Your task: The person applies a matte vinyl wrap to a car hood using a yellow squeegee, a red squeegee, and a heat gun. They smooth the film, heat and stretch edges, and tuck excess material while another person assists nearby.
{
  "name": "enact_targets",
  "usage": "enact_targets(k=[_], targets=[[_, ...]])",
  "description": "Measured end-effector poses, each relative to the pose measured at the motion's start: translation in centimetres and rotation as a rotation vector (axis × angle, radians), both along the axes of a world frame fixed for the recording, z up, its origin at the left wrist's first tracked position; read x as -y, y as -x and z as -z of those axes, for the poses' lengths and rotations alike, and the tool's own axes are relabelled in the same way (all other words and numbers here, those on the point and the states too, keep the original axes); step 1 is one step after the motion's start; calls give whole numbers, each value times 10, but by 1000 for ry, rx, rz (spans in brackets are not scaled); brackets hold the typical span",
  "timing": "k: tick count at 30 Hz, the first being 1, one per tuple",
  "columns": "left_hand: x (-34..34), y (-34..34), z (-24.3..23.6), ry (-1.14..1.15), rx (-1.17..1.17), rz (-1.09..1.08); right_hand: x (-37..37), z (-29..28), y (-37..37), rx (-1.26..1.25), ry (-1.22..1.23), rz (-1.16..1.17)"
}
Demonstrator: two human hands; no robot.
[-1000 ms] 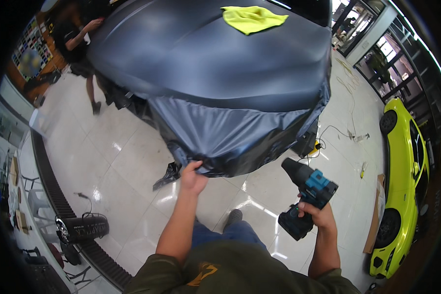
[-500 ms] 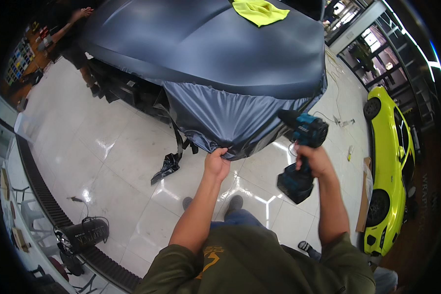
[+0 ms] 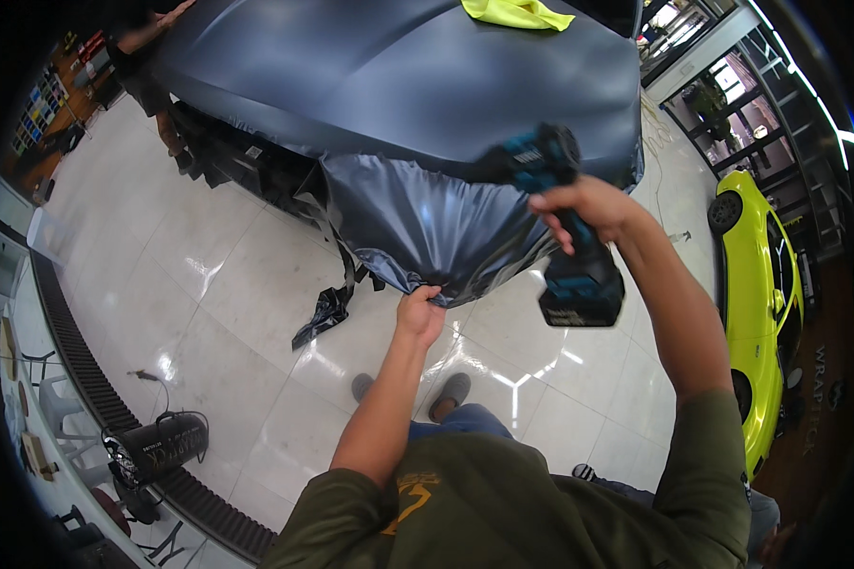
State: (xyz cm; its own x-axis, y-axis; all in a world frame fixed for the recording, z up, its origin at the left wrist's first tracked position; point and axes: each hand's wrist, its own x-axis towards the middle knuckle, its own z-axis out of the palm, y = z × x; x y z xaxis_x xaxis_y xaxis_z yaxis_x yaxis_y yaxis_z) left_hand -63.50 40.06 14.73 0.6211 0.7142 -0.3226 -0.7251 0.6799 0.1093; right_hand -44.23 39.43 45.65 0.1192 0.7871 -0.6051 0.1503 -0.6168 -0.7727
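My left hand [image 3: 420,319] is closed on the gathered lower edge of a dark, satin wrap film [image 3: 427,218], pulling it taut in folds from the front of a car hood [image 3: 370,85]. My right hand [image 3: 586,209] grips the handle of a teal and black cordless heat gun [image 3: 582,296]. Its nozzle points left, over the upper part of the stretched film just below the hood's front edge. The gun looks slightly blurred. A strip of loose film [image 3: 323,318] dangles down to the floor left of my left hand.
A yellow-green cloth [image 3: 520,13] lies on the hood. Another person [image 3: 147,71] stands at the far left beside the car. A black cylinder [image 3: 157,448] with a cable lies at lower left by a dark floor grate [image 3: 85,360]. A yellow-green car [image 3: 754,294] stands at right.
My right hand has raised the heat gun up and left, from beside the film to over it. My left hand keeps its hold. The view has shifted slightly.
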Motion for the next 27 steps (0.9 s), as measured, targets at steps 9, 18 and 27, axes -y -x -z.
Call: enact_targets(k=[9,18,27], targets=[[6,4,6,-17,-7,-40,-75,-28,30,176,39,-176],[6,-3,1,-45,-14,-16,25,-32,-78,337,320,16],[7,1,-3,-82,-26,-21,-80,-17,17,198,52,-258]])
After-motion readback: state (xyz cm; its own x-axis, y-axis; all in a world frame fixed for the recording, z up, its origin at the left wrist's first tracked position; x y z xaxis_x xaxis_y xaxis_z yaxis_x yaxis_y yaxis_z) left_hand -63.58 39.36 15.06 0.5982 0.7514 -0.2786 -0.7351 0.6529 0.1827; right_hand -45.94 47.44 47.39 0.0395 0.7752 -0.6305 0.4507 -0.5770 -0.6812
